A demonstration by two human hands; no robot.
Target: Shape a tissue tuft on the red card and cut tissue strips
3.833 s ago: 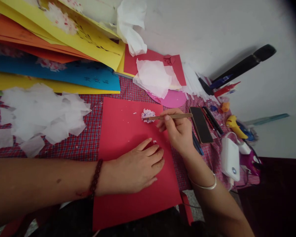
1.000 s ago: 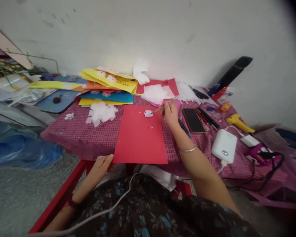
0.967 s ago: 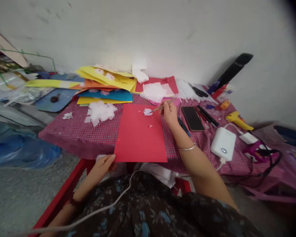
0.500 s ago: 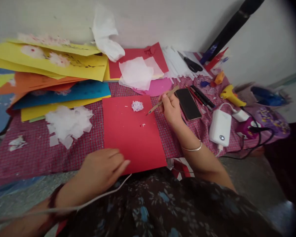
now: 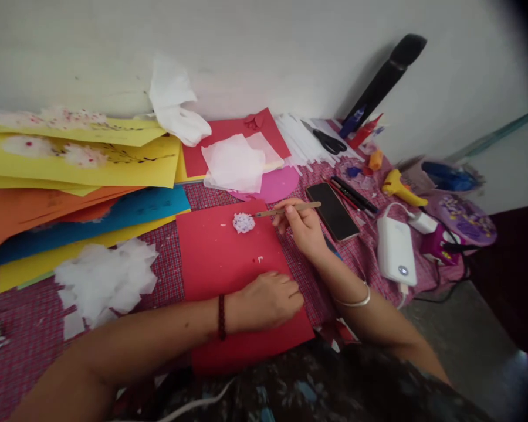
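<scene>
My right hand is closed round a slim wooden paintbrush held nearly level. The brush tip points left and meets the right edge of a round, ruffled white-and-purple paper blossom; whether it touches I cannot tell. That blossom lies near the top of a red paper sheet, with tiny white scraps and a small dark red spot on the sheet. Lower down, my left hand rests on the same sheet with its fingers curled under. Whatever those fingers may hold is hidden.
Torn white tissue pieces and stacked coloured papers lie left. White tissue squares sit behind the sheet. To the right are a phone, pens, scissors, a yellow glue gun and a white power bank.
My left hand has moved right, onto the red sheet. The paintbrush has tilted level, and its tip has risen to the blossom's edge. The camera view has shifted.
</scene>
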